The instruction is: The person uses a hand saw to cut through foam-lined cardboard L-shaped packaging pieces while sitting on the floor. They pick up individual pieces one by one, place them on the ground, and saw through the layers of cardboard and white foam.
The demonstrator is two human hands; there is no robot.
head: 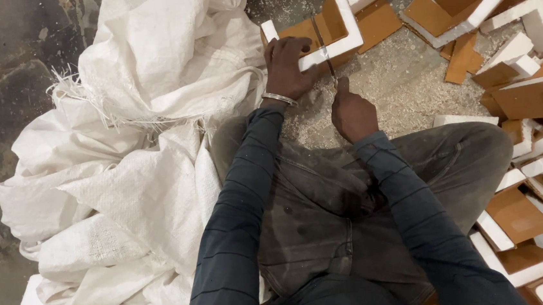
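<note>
While the person sits on the floor with legs folded in grey trousers (328, 212), both hands work near the upper middle of the frame. The left hand (287, 67) lies palm-down with fingers spread and pressed flat on an L-shaped piece of white foam faced with brown board (333, 34), pinning it to the ground just above the knees; a metal bangle (279, 98) circles that wrist. The right hand (352, 114), just right of and below the left, is closed into a fist around the handle of a thin blade (322, 42), which runs upward from the hand across the white edge of the L-shaped piece beside the left fingers. How much of the blade sits inside the foam cannot be told. Pale sawdust-like crumbs (402, 87) cover the floor around the hands. Heaped along the right side and upper right lie many more foam-and-board offcuts (532, 96), some angled corners, some flat strips. A large crumpled white woven sack (142, 150) fills the left half of the frame, touching the person's left sleeve, on a dark concrete floor (0, 70).
</note>
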